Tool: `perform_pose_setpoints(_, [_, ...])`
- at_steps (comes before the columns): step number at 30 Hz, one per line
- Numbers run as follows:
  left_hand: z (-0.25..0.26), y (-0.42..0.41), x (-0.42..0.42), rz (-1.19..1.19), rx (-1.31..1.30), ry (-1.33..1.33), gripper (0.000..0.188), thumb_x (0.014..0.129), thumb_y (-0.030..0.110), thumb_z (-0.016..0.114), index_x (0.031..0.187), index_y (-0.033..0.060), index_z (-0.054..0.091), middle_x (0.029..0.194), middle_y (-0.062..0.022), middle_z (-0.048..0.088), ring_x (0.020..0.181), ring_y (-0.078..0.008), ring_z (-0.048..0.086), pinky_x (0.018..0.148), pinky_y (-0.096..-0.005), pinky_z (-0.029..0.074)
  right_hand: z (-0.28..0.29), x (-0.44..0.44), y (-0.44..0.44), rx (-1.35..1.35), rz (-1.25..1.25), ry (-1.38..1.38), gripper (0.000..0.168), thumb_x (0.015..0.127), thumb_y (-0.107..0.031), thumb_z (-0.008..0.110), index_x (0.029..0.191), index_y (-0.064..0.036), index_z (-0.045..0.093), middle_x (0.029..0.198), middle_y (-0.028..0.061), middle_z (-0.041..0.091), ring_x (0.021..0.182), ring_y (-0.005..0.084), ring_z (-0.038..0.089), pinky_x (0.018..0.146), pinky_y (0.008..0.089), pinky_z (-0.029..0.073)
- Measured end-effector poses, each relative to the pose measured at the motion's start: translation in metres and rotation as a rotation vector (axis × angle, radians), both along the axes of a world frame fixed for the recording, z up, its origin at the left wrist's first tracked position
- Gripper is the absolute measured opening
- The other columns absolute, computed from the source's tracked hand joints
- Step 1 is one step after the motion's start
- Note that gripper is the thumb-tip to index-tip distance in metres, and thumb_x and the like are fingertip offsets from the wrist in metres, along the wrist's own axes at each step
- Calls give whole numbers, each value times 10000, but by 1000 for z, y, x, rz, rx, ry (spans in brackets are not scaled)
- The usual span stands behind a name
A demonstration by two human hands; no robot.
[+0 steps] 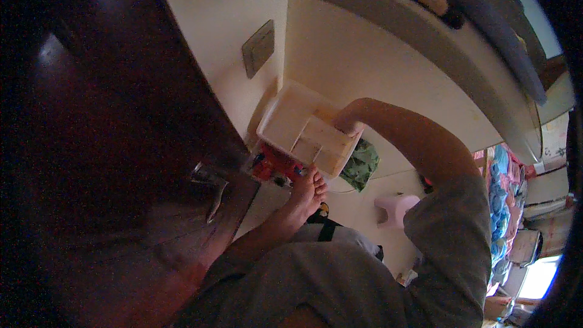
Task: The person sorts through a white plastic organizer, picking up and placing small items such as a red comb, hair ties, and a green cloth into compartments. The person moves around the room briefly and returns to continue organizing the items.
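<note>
A white plastic bin [296,100] with low inner dividers is tilted near the wall corner. My left hand [313,187] is at its near edge, the thumb against the rim and the other fingers curled beside it. My right hand [350,122] reaches over the bin's right side; its fingers are mostly hidden, so its grip does not show clearly. Below the bin's left side lie red and dark items [273,164] in what looks like a clear container. A green patterned cloth or bag [362,165] sits just right of the bin.
A dark wooden door [136,146] with a metal handle [214,191] stands at left. A curved pale ledge [387,23] runs above, with items on top. A pink stool [395,209] stands on the floor at right. Farther right is a heap of coloured cloth [501,200].
</note>
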State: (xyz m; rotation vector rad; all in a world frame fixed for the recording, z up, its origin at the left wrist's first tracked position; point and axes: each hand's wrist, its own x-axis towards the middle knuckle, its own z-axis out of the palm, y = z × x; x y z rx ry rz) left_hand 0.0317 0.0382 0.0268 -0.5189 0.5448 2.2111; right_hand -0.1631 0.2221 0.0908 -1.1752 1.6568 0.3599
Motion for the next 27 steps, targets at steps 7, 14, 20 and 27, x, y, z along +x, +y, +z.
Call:
perform_pose_setpoints(7, [-1,5,2,56,54,-11,349,911,407,495,677,188,358,597,67,273,476,-73,274,432,-218,229,1,3,7,91,-376,142,320,757,-183,589,1032,-20,598,935,159,639,837,279,594,733,402,482])
perform_pose_setpoints(14, [-5,8,1,58,37,4,408,878,471,530,640,195,346,574,70,268,473,-74,304,424,-219,217,1,4,9,101,-326,161,310,723,-132,604,1016,-39,565,763,109,617,641,229,581,558,372,478])
perform_pose_setpoints(20, [-6,9,1,81,25,-9,394,876,440,537,637,191,348,560,67,257,463,-74,293,423,-228,208,12,9,6,195,-296,259,321,796,-258,553,1062,-83,590,904,117,635,810,241,598,701,373,486])
perform_pose_setpoints(27, [-10,10,1,83,61,4,408,886,446,526,634,186,337,557,63,252,464,-80,274,429,-237,204,27,12,-3,119,-322,206,320,738,-144,628,1053,-91,608,897,114,650,804,265,608,680,368,497])
